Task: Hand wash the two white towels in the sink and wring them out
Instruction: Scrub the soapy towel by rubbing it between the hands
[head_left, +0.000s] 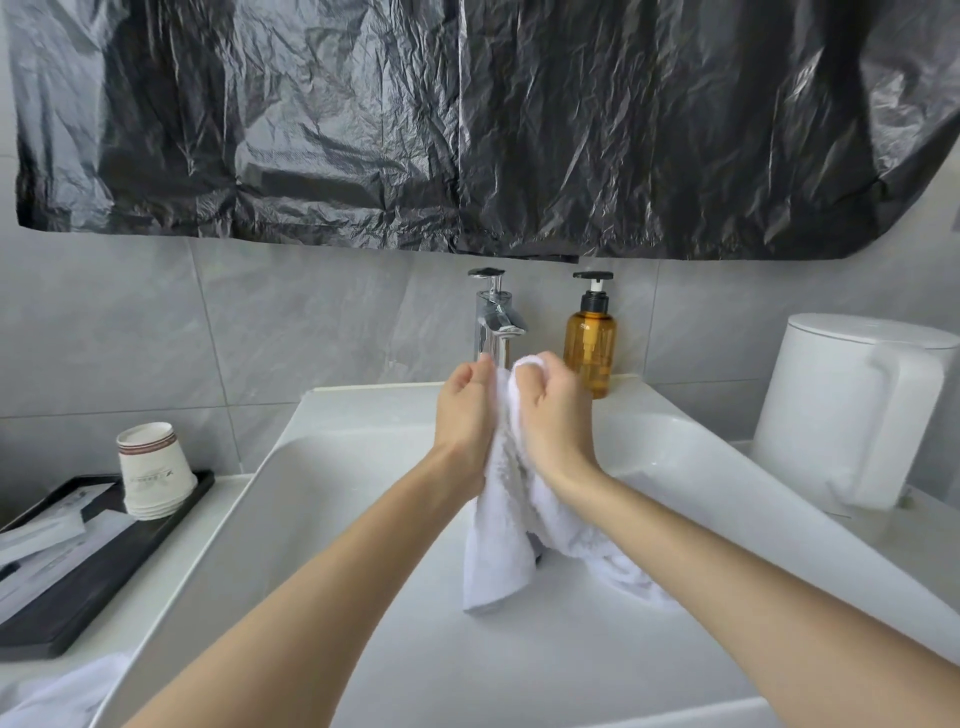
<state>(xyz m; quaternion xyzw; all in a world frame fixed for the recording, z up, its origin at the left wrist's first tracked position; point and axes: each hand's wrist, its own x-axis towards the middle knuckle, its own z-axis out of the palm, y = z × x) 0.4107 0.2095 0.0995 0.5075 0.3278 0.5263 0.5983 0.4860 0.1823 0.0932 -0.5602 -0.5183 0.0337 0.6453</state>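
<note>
White towel (501, 519) hangs over the sink (363, 519) as we grip its top with left hand (466, 410) and right hand (553, 410), fingers curled round it.

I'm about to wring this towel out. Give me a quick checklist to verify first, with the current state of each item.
1. Grip: left hand and right hand both hold the towel at its top: ok.
2. Towel over the sink, so drips fall into the basin: ok.
3. Faucet off: no stream shows, but the hands hide the space under the spout: cannot tell.
4. Soap bottle upright behind the right hand, apart from it: ok.
5. Second towel: a white cloth lies on the counter at lower left; whether it is washed: cannot tell.
</note>
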